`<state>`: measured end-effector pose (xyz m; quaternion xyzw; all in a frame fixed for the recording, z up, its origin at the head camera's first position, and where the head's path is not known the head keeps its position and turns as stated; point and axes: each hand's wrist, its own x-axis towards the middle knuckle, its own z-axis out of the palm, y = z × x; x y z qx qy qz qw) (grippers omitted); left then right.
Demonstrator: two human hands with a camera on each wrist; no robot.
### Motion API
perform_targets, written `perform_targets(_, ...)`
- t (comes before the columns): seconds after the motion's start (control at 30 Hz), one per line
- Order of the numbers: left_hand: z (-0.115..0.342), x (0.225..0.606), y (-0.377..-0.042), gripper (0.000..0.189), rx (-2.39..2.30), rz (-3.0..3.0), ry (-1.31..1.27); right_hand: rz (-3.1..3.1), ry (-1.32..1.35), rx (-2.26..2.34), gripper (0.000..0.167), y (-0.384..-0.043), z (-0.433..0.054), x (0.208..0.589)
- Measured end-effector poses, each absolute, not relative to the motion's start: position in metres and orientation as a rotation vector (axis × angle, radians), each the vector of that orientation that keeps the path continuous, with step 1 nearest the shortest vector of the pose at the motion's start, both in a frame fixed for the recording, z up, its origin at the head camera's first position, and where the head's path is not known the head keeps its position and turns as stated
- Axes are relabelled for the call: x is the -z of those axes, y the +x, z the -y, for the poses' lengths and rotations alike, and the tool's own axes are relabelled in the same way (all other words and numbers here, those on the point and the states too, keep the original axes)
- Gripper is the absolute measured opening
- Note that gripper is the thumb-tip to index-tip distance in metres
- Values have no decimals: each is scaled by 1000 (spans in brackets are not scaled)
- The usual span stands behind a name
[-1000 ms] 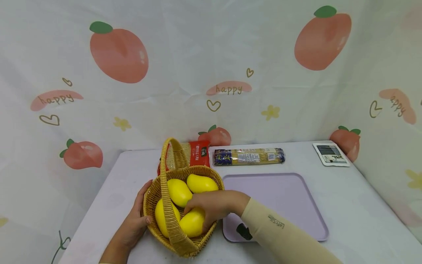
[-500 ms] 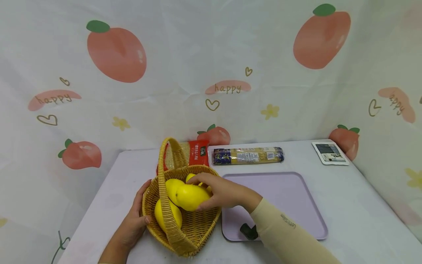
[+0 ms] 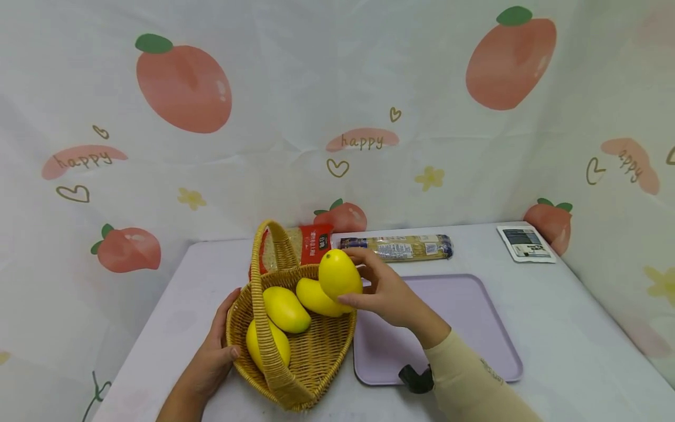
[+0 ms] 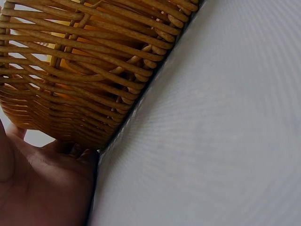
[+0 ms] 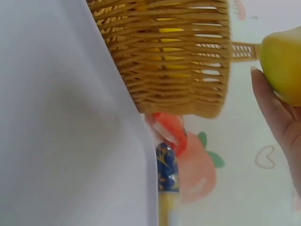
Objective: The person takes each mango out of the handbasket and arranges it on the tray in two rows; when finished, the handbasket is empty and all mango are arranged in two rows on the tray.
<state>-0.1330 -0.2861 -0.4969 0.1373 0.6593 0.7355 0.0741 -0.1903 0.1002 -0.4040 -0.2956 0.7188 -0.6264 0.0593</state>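
In the head view my right hand (image 3: pixel 392 296) grips a yellow mango (image 3: pixel 339 274), thumb below and fingers behind it, at the right rim of the wicker basket (image 3: pixel 321 363). The right wrist view shows this mango (image 5: pixel 284 66) raised above the basket rim, one fingertip against its skin. Three more mangoes lie in the basket: one in the middle (image 3: pixel 286 309), one at the back right (image 3: pixel 316 298), and one partly behind the handle (image 3: pixel 255 346). My left hand (image 3: pixel 211 354) holds the basket's left side; the left wrist view has its palm (image 4: pixel 51 183) against the weave.
A lilac tray (image 3: pixel 453 316) lies right of the basket, with a black bent object (image 3: pixel 416 380) over its front edge beside my sleeve. Behind are a red food bag (image 3: pixel 316 243), a long pack of noodles (image 3: pixel 406 248) and a white pouch (image 3: pixel 526 244).
My right hand has lifted a mango from the basket's front, moving it up and right to the back-right rim and turning it upright. My left hand stays on the basket.
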Motion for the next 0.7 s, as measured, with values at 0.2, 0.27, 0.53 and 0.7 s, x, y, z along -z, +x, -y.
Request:
perform_targets(0.2,287,498,-134,107,-2204,-1981,412,-2272,-813,1957,73,-186,-116,404)
perform_targets(0.27,288,499,-134,108,-2204,-1986,410,-2317,-778,1958,73,-186,-121,405)
perform_targets(0.53,288,500,-134,106,-2214,-1971,429,-2388,-579,2057,68,-187,-148,411)
perform_targets(0.7,288,500,-134,105,-2220,-1967,430,-2434,-490,2090,66,-191,-164,410)
